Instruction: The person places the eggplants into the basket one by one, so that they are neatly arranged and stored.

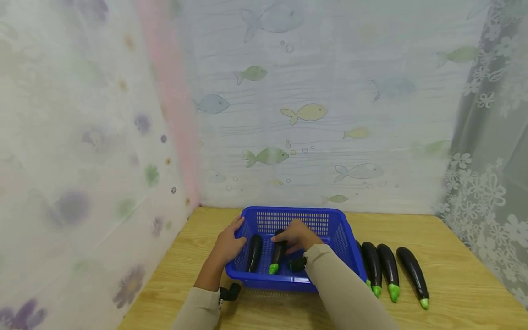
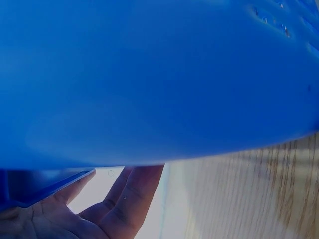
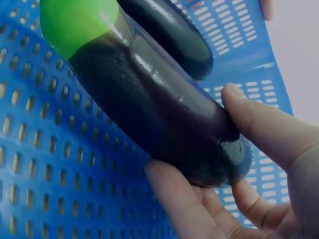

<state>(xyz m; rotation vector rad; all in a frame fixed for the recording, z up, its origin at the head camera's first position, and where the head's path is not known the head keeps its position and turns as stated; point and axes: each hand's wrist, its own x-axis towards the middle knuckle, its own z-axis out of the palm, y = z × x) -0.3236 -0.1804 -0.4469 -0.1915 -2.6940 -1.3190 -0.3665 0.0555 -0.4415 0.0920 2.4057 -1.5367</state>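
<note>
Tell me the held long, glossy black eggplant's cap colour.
The cap is bright green, clearest in the right wrist view.

Behind the wooden table (image 1: 458, 270) I see a fish-print curtain (image 1: 313, 68); on the left, a flowered sheet (image 1: 82, 165) beside a pink band (image 1: 165, 82); on the right, a grey curtain (image 1: 495, 137) with white flowers.

Head view gives me soft, bright light; in my left wrist view the basket (image 2: 149, 84) blurs and backlit fingers (image 2: 133, 199) darken; in the right, glare streaks the eggplant (image 3: 154, 104).
</note>
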